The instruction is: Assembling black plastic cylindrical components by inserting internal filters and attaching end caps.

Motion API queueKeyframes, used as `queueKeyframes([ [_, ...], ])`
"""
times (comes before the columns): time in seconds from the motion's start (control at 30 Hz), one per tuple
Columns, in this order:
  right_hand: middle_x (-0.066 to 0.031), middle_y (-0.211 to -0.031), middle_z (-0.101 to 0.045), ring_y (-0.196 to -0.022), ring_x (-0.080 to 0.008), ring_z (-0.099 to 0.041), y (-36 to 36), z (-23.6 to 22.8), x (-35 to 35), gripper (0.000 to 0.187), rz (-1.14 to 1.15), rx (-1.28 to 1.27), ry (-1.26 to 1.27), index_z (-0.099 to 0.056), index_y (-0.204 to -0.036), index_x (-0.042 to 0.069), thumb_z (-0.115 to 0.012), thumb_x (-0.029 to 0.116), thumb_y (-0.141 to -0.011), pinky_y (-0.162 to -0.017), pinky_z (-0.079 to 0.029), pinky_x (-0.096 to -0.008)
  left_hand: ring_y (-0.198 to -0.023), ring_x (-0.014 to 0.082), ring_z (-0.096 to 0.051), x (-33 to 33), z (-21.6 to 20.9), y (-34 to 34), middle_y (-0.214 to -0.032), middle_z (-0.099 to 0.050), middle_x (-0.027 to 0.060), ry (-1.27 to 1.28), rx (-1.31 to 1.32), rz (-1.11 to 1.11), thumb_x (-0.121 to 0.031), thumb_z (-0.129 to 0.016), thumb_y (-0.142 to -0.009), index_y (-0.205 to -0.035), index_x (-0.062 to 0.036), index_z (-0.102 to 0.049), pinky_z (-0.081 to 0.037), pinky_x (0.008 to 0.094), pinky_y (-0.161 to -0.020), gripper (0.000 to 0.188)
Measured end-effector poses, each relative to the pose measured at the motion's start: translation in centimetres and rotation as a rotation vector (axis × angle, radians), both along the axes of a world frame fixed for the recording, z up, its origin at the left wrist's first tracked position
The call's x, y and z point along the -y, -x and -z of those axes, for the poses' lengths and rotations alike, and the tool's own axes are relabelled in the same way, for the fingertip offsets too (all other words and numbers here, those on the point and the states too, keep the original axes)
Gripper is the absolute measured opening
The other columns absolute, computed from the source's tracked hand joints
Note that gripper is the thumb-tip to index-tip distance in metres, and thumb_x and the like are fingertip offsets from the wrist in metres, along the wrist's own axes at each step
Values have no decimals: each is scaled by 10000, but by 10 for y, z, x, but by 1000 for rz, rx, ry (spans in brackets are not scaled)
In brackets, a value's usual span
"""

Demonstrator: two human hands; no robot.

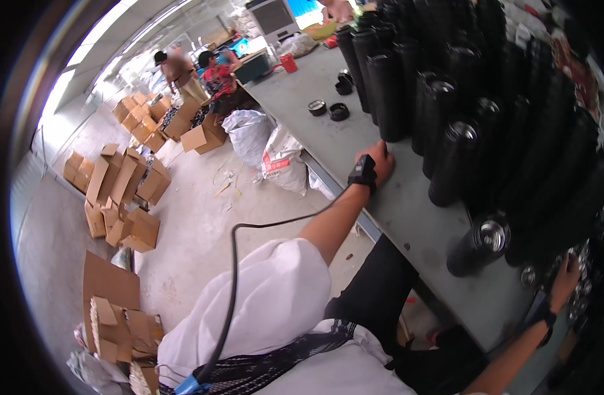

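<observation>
My left hand [383,163], with a black device strapped at its wrist, rests on the grey table beside the standing black bottles [385,99]. Its fingers look curled in, and no object shows in them. At the right, my right hand [564,282] reaches to a heap of small shiny caps [583,289]. Its fingers are bent together; whatever they hold is too dark and small to make out. Close to that hand, an open black bottle [476,245] with a silvery inside stands apart, near the front of the table.
Dense rows of black bottles [460,62] fill the table's right side. Several black ring-shaped lids [339,111] lie on the tabletop [285,92]. White sacks [282,158] lean by its edge. Cardboard boxes [121,181] stand on the floor; two people [216,82] are at the back.
</observation>
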State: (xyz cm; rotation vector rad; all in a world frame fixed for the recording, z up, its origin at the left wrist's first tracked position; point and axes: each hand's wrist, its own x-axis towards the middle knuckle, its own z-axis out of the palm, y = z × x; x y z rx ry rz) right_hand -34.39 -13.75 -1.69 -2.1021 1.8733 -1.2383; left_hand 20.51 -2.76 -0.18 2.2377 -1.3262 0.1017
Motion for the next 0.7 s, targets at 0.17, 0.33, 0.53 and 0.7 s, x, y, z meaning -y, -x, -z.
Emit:
queueKeyframes([
  [0.17,-182,-1050,-615,-981,-289,-577,6,18,13,340,-26,97,-33,-570,-1093,-38,-507,240,-907,-870,-410,-331,-908,383,-579,0,0,-7,-940,-617,214,-83,-23,5,-256,-506,-804,-1020,-16,-515,-456,444,-808,323],
  [0.33,-182,-1087,-605,-1014,-287,-574,32,29,24,402,55,-72,12,-552,-1149,-20,-525,291,-897,-880,-417,-315,-886,413,-579,18,6,-1,-927,-607,256,-119,-37,0,-260,-521,-801,-995,-4,-536,-462,462,-766,322],
  [0.53,-133,-1041,-633,-985,-222,-596,-2,-5,14,354,-38,-45,14,-587,-1094,16,-515,304,-900,-855,-421,-283,-833,429,-590,15,20,-30,-880,-613,268,-107,60,15,-267,-522,-788,-985,-12,-555,-461,475,-722,324],
  [0.7,-158,-765,-632,-710,-226,-607,-44,-40,-45,226,12,186,4,-606,-878,-43,-556,171,-826,-647,-460,-330,-769,422,-603,25,25,-31,-826,-619,260,-133,223,49,-298,-524,-768,-984,-49,-574,-465,466,-676,333],
])
